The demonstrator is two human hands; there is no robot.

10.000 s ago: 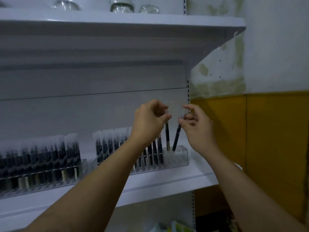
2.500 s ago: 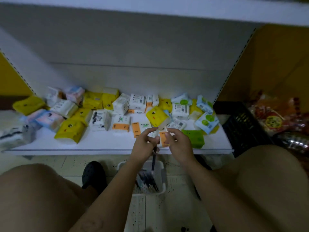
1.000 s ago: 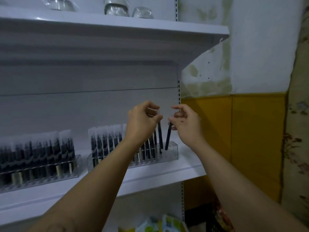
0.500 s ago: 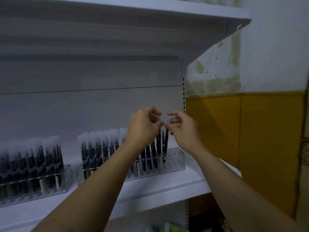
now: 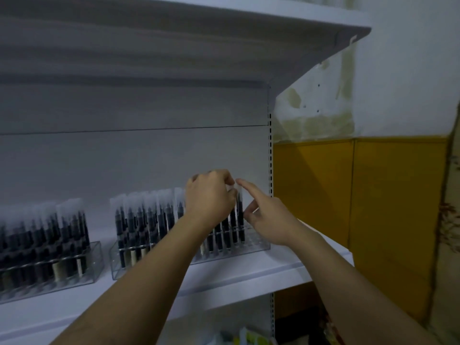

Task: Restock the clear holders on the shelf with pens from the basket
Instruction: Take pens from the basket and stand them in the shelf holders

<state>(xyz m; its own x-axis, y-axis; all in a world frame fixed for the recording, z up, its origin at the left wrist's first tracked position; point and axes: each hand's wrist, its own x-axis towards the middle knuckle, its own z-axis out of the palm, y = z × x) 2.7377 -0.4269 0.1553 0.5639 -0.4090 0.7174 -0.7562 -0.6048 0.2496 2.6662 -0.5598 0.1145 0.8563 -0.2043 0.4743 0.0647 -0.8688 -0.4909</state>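
Head view, stock listed left to right.

Left holder (image 5: 95, 260): clear, standing on the shelf (image 5: 236, 277), packed with dark pens (image 5: 62, 235) in clear sleeves, all upright.

Right holder (image 5: 261, 245): clear, just beside the first on the same shelf. Its rows were filled with the same dark sleeved pens as far as the hands, and its right end showed open holes.

Left hand (image 5: 210, 200): raised over the right holder, fingers curled, fingertips pinched at the clear top of the pen (image 5: 240, 220) (the last one in the row). That pen stood upright with its lower end in the holder.

Right hand (image 5: 267, 221): loose and holding nothing. The index finger was straight and touched the top of that same pen's sleeve, the thumb lay just beside the barrel, and the other fingers were slack.

Upright post (image 5: 270, 158): perforated, at the shelf's right edge.

Wall (image 5: 385, 195): white and stained above, yellow panels below.
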